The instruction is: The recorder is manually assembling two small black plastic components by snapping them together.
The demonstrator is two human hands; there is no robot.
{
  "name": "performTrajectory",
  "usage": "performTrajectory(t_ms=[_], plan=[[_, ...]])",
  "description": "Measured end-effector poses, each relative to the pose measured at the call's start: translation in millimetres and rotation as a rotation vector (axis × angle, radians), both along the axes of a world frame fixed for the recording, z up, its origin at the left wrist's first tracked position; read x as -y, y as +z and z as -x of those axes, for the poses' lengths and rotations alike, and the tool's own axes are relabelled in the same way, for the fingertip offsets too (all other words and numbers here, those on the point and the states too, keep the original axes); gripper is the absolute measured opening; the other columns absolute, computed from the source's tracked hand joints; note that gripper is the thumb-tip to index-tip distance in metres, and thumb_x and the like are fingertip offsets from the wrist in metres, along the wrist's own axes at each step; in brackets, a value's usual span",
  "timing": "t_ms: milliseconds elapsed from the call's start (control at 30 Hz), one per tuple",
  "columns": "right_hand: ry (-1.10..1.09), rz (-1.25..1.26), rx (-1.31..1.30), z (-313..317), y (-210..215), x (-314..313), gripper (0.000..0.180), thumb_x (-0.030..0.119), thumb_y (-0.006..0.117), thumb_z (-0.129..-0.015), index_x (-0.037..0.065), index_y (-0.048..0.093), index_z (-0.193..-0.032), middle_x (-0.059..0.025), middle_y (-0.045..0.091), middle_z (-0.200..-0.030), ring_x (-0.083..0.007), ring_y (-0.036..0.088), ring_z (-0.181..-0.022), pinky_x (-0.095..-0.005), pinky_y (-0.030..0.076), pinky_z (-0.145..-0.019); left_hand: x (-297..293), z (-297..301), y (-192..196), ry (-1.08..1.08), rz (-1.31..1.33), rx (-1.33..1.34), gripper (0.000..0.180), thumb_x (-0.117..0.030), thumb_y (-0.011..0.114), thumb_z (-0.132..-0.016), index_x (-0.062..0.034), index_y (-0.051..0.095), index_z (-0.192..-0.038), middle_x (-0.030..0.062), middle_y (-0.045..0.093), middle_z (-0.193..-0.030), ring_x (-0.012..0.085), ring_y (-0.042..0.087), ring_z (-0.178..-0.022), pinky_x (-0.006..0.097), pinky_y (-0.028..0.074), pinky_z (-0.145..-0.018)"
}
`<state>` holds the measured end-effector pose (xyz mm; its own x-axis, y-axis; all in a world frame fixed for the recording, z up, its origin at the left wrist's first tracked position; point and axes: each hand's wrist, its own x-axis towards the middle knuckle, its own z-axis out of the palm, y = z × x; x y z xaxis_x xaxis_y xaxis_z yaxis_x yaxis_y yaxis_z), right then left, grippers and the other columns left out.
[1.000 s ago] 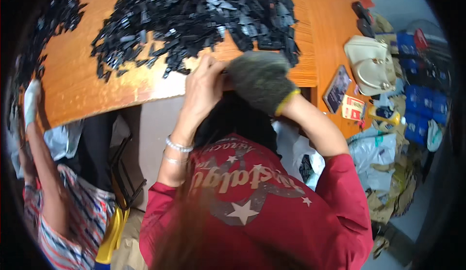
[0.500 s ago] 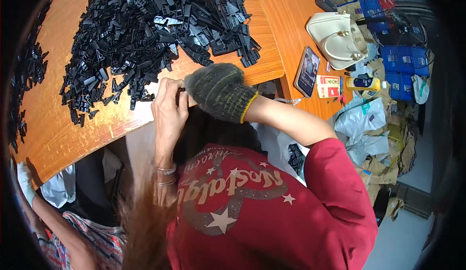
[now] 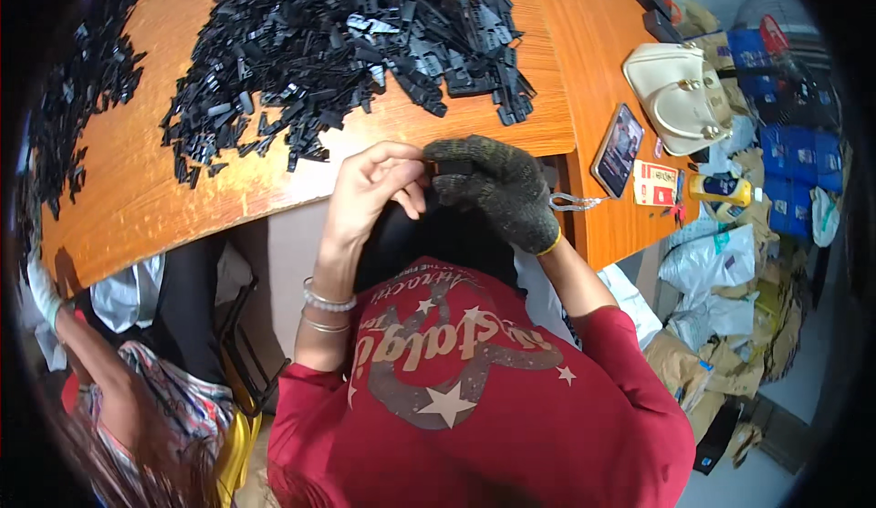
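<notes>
My left hand (image 3: 370, 188) is bare, with bracelets on the wrist. Its thumb and index finger come together beside the fingertips of my right glove; whatever they pinch is too small or hidden to make out. A dark grey knit glove with a yellow cuff covers my right hand (image 3: 497, 188). Its fingers are curled round a small black plastic piece (image 3: 453, 168), partly hidden by the glove. Both hands are just off the table's near edge, above my lap. Beyond them a large pile of black plastic parts (image 3: 319, 42) lies on the wooden table (image 3: 265, 184).
Another pile of black parts (image 3: 91, 79) runs along the left. A co-worker's gloved hand (image 3: 43, 289) is at the table's left corner. To the right are a phone (image 3: 618, 152), a cream handbag (image 3: 675, 97), a red-and-white packet (image 3: 655, 184) and a yellow bottle (image 3: 725, 188).
My gloved hand has turned and moved right and slightly down, showing the black piece in its fingers. My left hand has moved right, and the view has shifted.
</notes>
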<state>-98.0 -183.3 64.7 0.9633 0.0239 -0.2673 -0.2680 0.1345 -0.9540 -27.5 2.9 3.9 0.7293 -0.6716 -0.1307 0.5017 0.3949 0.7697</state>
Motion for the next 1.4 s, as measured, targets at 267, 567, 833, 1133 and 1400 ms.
performTrajectory(t_ms=[267,567,833,1133,1400], plan=[[0.032,0.065,0.069,1,-2,0,0.031,-0.003,0.065,-0.085,0.002,0.065,-0.116,-0.0071,0.066,-0.100,-0.0155,0.064,-0.094,-0.0287,0.054,-0.084,8,5,19,0.033,-0.200,0.034,0.009,-0.002,0.063,-0.090,0.0030,0.058,-0.096,0.0065,0.063,-0.067,0.0110,0.059,-0.047,0.019,0.042,-0.039],[-0.500,0.381,0.006,30,27,25,0.016,0.011,0.064,-0.089,0.003,0.069,-0.102,-0.0058,0.067,-0.097,-0.0139,0.063,-0.089,-0.0278,0.052,-0.078,50,-34,5,0.491,-0.914,1.185,0.020,-0.002,0.060,-0.082,-0.0048,0.061,-0.102,0.0161,0.055,-0.087,0.0360,0.059,-0.074,0.044,0.049,-0.062],[0.409,1.823,-0.728,168,91,135,0.022,0.028,0.069,-0.080,0.009,0.071,-0.089,-0.0148,0.068,-0.085,-0.0307,0.066,-0.078,-0.0398,0.051,-0.069,48,-48,-1,0.470,-0.944,1.334,0.018,-0.005,0.065,-0.081,-0.0066,0.064,-0.099,0.0101,0.054,-0.084,0.0302,0.061,-0.070,0.039,0.050,-0.060],[0.484,1.572,-0.256,130,67,130,0.028,0.038,0.067,-0.078,0.011,0.071,-0.086,-0.0133,0.068,-0.088,-0.0346,0.064,-0.080,-0.0450,0.050,-0.070,40,-56,0,0.403,-0.865,1.666,0.007,0.000,0.060,-0.073,0.0003,0.056,-0.079,0.0109,0.051,-0.083,0.0241,0.060,-0.072,0.034,0.051,-0.056],[0.646,1.314,-0.591,120,67,118,0.033,0.041,0.069,-0.072,0.012,0.074,-0.088,-0.0136,0.070,-0.088,-0.0332,0.065,-0.082,-0.0433,0.051,-0.072,32,-53,3,0.345,-0.927,1.643,0.027,-0.006,0.064,-0.078,-0.0037,0.061,-0.105,0.0098,0.049,-0.086,0.0241,0.060,-0.075,0.034,0.050,-0.057]])
